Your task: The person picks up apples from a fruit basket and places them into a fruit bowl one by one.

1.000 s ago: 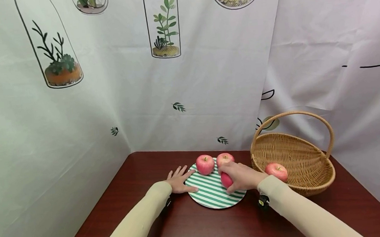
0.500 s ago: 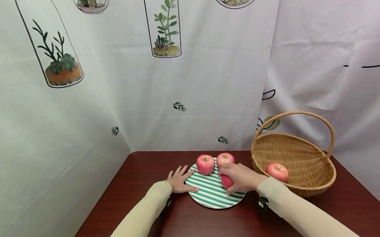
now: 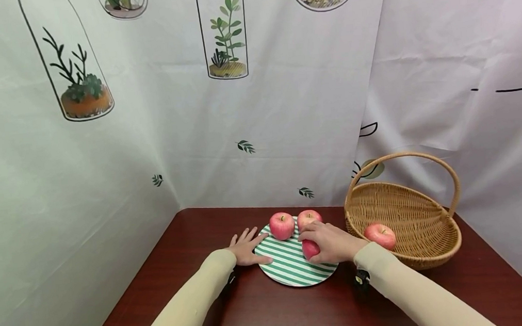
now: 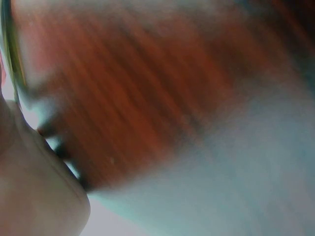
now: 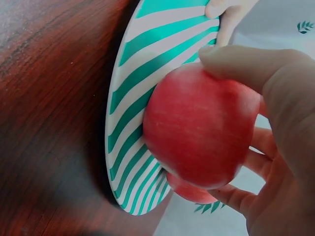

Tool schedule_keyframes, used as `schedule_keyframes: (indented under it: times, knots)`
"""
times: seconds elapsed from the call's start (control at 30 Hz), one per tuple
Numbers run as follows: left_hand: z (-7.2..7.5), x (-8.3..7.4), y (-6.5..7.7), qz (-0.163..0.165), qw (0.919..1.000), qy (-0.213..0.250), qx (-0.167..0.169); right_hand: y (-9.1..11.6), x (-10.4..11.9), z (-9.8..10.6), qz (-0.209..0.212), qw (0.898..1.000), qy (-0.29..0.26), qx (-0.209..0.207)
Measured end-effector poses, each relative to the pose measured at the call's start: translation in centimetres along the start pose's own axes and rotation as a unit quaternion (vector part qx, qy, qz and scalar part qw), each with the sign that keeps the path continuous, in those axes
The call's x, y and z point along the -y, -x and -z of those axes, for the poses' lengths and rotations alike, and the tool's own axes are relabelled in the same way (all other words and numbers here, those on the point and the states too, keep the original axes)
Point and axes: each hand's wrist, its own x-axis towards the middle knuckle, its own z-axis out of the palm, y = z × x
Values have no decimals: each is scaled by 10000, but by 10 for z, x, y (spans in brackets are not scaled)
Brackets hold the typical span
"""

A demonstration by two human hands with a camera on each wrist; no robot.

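A round board with green and white stripes [image 3: 294,271] lies on the table. My right hand [image 3: 330,242] grips a red apple [image 5: 202,125] over the board's right side, thumb on one side and fingers round the other. Two more apples rest at the board's far edge: one on the left [image 3: 282,226] and one on the right [image 3: 309,218], the latter partly behind my right hand. My left hand [image 3: 247,249] lies with spread, straight fingers on the board's left edge. The left wrist view is blurred and shows only a bit of that hand.
To the right of the board stands a wicker basket [image 3: 415,222] with a tall arched handle, and one apple [image 3: 380,237] lies inside it. Behind the dark red wooden table [image 3: 265,313] hangs a white printed cloth [image 3: 303,118], which also runs along the left and right.
My right hand and the apple in it have shifted very slightly left and away from me. My left hand, the board and the basket stay as they were.
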Motion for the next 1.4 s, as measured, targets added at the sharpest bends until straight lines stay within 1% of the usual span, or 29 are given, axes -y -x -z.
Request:
schedule_keyframes:
  times: [0.2,0.27,0.37,0.5,0.63,0.73,0.8,0.93,0.97,1.03,1.2,1.27,1.3,1.4]
  knots:
    - [-12,14,-13,-54,9999,98,-1,1,1,2,-101,9997,-154,144]
    - [-16,19,-19,-56,9999,94,-22,1,0,3,-74,9998,-124,111]
    - [-18,21,-23,-52,9999,123,-71,1,-2,2,26,10000,1,-25]
    - [-12,15,-17,-15,10000,69,27,2,-6,2,122,9997,152,-157]
    - [-2,3,-6,-13,10000,-6,32,4,-8,4,214,9993,180,-268]
    - [2,-2,-2,20,10000,-49,4,5,-8,5,220,9993,155,-276]
    - [-4,4,-7,17,10000,6,-13,5,-7,5,220,9993,153,-253]
    - [-7,8,-9,-9,9999,128,-24,4,-6,5,168,9996,137,-171]
    - [-7,8,-8,-13,9999,128,-36,4,-6,5,162,9996,138,-161]
    - [-1,1,-3,27,10000,48,-6,4,-6,5,150,9997,117,-150]
    - [0,-1,-1,57,10000,-65,-14,4,-6,5,161,9997,89,-163]
    - [-1,1,-3,14,10000,-15,-19,5,-6,6,166,9997,100,-179]
    - [-4,5,-5,-51,10000,25,-58,5,-5,7,184,9996,97,-204]
    - [-7,9,-8,-186,9996,206,-81,7,-3,10,201,9994,57,-293]
